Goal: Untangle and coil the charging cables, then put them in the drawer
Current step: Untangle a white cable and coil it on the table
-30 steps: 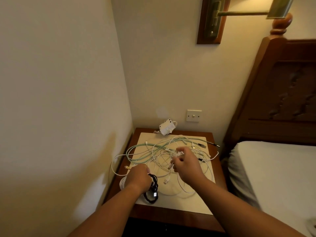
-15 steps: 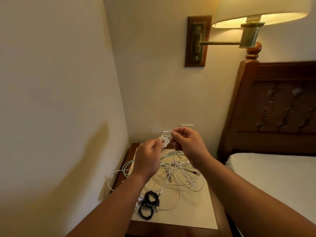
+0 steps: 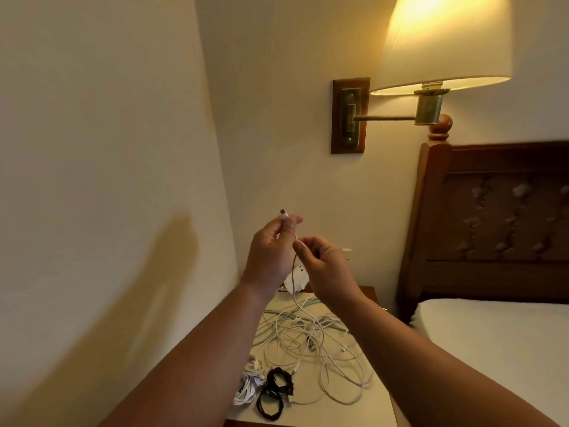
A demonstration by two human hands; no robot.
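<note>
Both hands are raised above the nightstand (image 3: 374, 292). My left hand (image 3: 271, 251) pinches the plug end of a white cable (image 3: 294, 272), with the connector sticking up past the fingers. Just below it, my right hand (image 3: 323, 266) pinches the same cable, which hangs down into a tangle of white and pale green cables (image 3: 308, 334) on the nightstand's white mat (image 3: 363, 411). A coiled black cable (image 3: 274, 392) and a coiled white cable (image 3: 249, 383) lie at the mat's near left. No drawer is in view.
A white charger (image 3: 295, 280) sits at the back of the nightstand, partly behind my hands. Walls close in on the left and behind. A lit wall lamp (image 3: 443, 44) hangs above right. A wooden headboard (image 3: 492, 223) and a white mattress (image 3: 492, 340) are on the right.
Both hands rose from the tangle on the mat, lifting a white cable end. The left hand now holds the plug higher, the right hand slid below it. The view tilted upward.
</note>
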